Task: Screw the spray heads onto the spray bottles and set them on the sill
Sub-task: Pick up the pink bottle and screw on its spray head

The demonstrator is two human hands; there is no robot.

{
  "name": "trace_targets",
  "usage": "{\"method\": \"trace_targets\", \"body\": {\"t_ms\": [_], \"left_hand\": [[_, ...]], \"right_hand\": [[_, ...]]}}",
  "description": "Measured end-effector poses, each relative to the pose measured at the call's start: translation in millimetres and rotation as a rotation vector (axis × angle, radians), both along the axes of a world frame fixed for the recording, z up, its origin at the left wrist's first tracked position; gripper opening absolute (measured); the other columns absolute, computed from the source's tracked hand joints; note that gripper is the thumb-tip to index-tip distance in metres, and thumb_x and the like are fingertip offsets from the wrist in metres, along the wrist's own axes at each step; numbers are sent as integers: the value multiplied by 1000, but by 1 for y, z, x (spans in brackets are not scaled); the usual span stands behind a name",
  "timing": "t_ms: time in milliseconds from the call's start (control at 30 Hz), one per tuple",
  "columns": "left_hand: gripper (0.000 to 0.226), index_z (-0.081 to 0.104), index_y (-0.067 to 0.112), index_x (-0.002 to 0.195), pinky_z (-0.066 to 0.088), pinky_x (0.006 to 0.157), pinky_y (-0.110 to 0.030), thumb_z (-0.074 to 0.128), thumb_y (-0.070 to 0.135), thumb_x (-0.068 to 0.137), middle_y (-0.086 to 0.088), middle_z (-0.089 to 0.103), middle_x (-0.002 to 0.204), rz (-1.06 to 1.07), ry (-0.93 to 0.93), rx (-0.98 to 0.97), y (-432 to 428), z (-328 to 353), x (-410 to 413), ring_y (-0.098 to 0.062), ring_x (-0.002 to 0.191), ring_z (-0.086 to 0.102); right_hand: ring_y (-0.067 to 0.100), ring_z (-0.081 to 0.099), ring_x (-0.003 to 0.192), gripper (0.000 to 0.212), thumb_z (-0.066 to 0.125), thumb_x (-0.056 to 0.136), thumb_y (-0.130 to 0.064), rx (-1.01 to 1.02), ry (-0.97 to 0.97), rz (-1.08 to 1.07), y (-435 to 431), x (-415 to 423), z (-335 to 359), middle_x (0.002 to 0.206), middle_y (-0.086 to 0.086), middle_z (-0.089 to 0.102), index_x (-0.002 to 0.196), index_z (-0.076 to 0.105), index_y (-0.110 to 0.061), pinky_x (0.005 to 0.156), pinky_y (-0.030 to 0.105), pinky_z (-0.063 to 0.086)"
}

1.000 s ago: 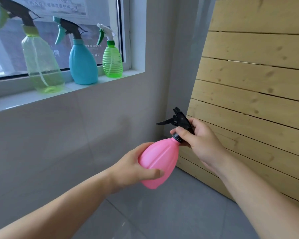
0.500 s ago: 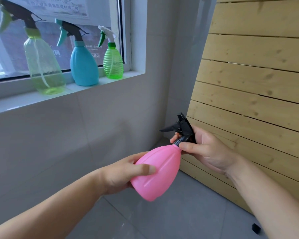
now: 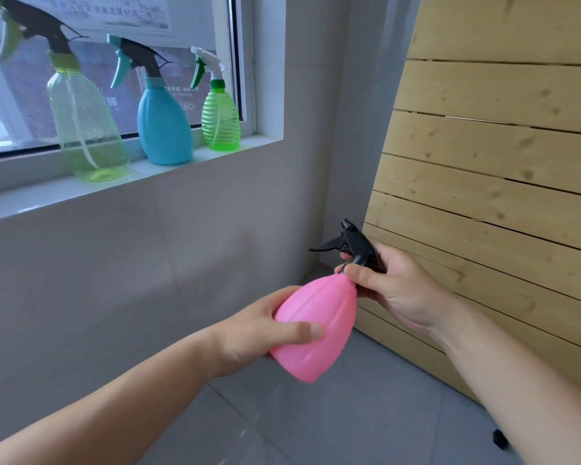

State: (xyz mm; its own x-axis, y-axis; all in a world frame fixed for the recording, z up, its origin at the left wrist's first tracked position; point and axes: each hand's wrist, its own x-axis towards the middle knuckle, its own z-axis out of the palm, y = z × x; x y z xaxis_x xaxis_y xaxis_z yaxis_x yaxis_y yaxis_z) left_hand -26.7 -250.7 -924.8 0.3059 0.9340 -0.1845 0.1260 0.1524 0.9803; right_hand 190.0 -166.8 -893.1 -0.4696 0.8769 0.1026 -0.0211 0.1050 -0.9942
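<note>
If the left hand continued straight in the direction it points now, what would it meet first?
The left hand points up and right, along the pink bottle it holds. Going straight on, it would probably first meet the right hand at the black spray head, and behind that the wooden slat panel. Depth is unclear.

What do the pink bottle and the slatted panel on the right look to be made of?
Pink bottle: opaque plastic, likely soft-sheen, judging by its even colour, moulded ribs and dull highlights. Slatted panel: bare light wood, probably pine, unvarnished by its look; knots and grain show, with dark gaps between boards.
</note>
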Motion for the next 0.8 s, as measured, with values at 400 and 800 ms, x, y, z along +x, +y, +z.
{"method": "trace_targets", "body": {"t_ms": [400,800], "left_hand": [[107,29,32,154,37,110,-26,90,49,68,13,32,148,514,424,530,4,-4,12,-7,138,37],[80,48,21,130,66,78,-42,94,35,66,-7,60,133,422,-189,4,11,-6,4,-25,109,72]], "right_hand": [[27,68,65,15,67,91,-23,-466,358,-217,2,-26,-5,78,10,68,91,63,-8,61,48,59],[25,67,76,11,67,91,-22,-374,353,-240,7,-26,-12,96,9,73,93,65,-11,63,37,59]]}}
